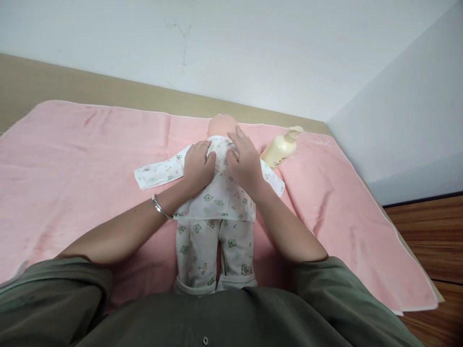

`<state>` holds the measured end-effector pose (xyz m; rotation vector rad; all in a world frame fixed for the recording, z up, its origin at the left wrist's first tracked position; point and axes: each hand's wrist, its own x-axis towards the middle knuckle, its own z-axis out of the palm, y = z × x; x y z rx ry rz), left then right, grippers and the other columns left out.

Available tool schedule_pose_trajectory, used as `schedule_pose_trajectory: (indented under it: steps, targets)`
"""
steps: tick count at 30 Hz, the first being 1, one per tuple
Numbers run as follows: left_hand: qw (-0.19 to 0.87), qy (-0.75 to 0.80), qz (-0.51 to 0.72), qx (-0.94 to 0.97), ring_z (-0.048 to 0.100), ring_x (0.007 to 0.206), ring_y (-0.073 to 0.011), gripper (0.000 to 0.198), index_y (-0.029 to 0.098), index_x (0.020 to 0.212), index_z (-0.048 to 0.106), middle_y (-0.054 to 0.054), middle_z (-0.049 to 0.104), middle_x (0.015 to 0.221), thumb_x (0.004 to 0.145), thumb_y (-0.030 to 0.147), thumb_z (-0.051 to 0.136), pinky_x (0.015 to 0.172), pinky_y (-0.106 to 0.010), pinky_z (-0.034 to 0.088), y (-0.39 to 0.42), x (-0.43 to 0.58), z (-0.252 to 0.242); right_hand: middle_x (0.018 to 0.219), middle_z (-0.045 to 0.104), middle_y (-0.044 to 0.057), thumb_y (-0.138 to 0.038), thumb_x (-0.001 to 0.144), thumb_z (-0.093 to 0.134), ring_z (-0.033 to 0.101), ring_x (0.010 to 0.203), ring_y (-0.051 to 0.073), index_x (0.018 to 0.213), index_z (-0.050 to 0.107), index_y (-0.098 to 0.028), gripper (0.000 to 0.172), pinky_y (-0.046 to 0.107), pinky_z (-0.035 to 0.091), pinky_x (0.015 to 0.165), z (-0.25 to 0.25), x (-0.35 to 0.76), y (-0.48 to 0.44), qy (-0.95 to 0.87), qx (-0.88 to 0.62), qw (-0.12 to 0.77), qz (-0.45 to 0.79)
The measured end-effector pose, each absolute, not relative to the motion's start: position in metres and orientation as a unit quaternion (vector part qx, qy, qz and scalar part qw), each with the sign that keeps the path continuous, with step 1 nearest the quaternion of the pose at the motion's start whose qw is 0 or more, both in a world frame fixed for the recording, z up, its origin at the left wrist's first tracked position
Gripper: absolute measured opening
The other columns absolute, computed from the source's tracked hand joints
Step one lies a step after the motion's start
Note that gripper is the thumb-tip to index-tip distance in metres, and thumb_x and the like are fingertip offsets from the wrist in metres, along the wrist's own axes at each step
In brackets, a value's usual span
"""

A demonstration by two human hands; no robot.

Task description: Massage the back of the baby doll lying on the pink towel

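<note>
A baby doll [222, 125] in a white printed top [213, 200] and matching trousers [202, 250] lies on a pink cloth [119, 140], its head away from me and its sleeves spread to both sides. My left hand [198, 164] rests on the upper left of the top, thumb apart from the fingers. On the upper right, near the doll's head, lies my right hand [246, 156], fingers spread. Both hands are open on the fabric. The doll's face does not show.
Right of the doll, a pale yellow pump bottle [280, 149] leans on the cloth beside the right sleeve. Behind the cloth run a wooden surface edge [144, 94] and a white wall. Brown wooden panelling [430, 231] is at the right.
</note>
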<state>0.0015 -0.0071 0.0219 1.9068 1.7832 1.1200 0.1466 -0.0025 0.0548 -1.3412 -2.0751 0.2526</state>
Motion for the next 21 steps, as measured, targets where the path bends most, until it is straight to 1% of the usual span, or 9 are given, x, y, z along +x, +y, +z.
schedule_pose_trajectory:
  steps: [2,5,7,9,11,14,16,18,21]
  targets:
    - [0.149,0.621,0.388,0.664,0.061,0.120,-0.0295,0.035,0.019,0.112,0.064,-0.014,0.069,0.124,0.094,0.028,0.036,0.111,-0.047,0.046,-0.007,0.001,0.023,0.166,0.043,0.009,-0.017,0.095,0.037,0.033,0.159,0.026,0.146,0.055,-0.017,0.054,0.055,0.030,0.131,0.054,0.144,-0.001,-0.788,-0.514,0.325,0.089]
    - [0.145,0.617,0.385,0.671,0.062,0.117,-0.0292,0.035,0.018,0.110,0.065,-0.014,0.070,0.119,0.093,0.026,0.035,0.110,-0.047,0.047,-0.007,0.001,0.022,0.162,0.047,0.015,-0.018,0.096,0.037,0.037,0.157,0.030,0.144,0.057,-0.012,0.053,0.056,0.028,0.132,0.045,0.137,-0.001,-0.808,-0.517,0.266,0.089]
    - [0.142,0.618,0.385,0.670,0.062,0.119,-0.0293,0.035,0.018,0.111,0.064,-0.014,0.070,0.120,0.093,0.026,0.035,0.111,-0.046,0.047,-0.007,0.000,0.021,0.160,0.049,0.016,-0.019,0.096,0.037,0.039,0.155,0.031,0.142,0.059,-0.010,0.052,0.056,0.029,0.132,0.043,0.135,-0.001,-0.818,-0.515,0.242,0.089]
    - [0.142,0.620,0.386,0.668,0.061,0.121,-0.0291,0.035,0.019,0.112,0.064,-0.014,0.070,0.121,0.094,0.027,0.035,0.112,-0.046,0.046,-0.007,0.000,0.020,0.161,0.049,0.014,-0.018,0.096,0.037,0.038,0.156,0.029,0.142,0.059,-0.012,0.051,0.052,0.031,0.132,0.045,0.137,-0.002,-0.820,-0.505,0.255,0.085]
    - [0.142,0.621,0.388,0.666,0.060,0.122,-0.0292,0.036,0.018,0.113,0.064,-0.014,0.069,0.123,0.095,0.029,0.035,0.112,-0.047,0.046,-0.006,0.001,0.019,0.165,0.044,0.012,-0.016,0.095,0.036,0.034,0.158,0.026,0.145,0.056,-0.013,0.054,0.049,0.030,0.133,0.048,0.141,-0.002,-0.812,-0.505,0.284,0.069]
    - [0.140,0.622,0.388,0.665,0.060,0.123,-0.0289,0.037,0.018,0.115,0.064,-0.014,0.069,0.125,0.095,0.029,0.035,0.114,-0.047,0.046,-0.006,0.001,0.018,0.167,0.040,0.013,-0.016,0.096,0.035,0.030,0.160,0.026,0.149,0.052,-0.011,0.055,0.052,0.027,0.133,0.045,0.141,-0.002,-0.807,-0.516,0.283,0.051]
    - [0.141,0.622,0.385,0.667,0.061,0.123,-0.0284,0.038,0.018,0.115,0.065,-0.014,0.069,0.126,0.094,0.029,0.035,0.114,-0.046,0.046,-0.005,0.000,0.020,0.165,0.043,0.016,-0.019,0.098,0.036,0.034,0.158,0.030,0.147,0.053,-0.011,0.053,0.056,0.027,0.132,0.041,0.139,-0.002,-0.819,-0.515,0.246,0.059]
    - [0.147,0.612,0.379,0.679,0.061,0.122,-0.0281,0.039,0.018,0.115,0.066,-0.013,0.070,0.125,0.094,0.030,0.036,0.114,-0.046,0.046,-0.004,-0.003,0.021,0.161,0.049,0.017,-0.021,0.098,0.038,0.039,0.155,0.031,0.143,0.057,-0.010,0.050,0.056,0.029,0.131,0.042,0.138,-0.004,-0.835,-0.500,0.219,0.075]
    - [0.171,0.601,0.378,0.683,0.063,0.121,-0.0281,0.040,0.019,0.114,0.069,-0.011,0.072,0.125,0.092,0.034,0.039,0.115,-0.047,0.048,0.001,-0.015,0.021,0.161,0.049,0.011,-0.016,0.092,0.041,0.042,0.154,0.028,0.139,0.062,-0.014,0.051,0.049,0.035,0.131,0.060,0.150,-0.005,-0.838,-0.480,0.242,0.092]
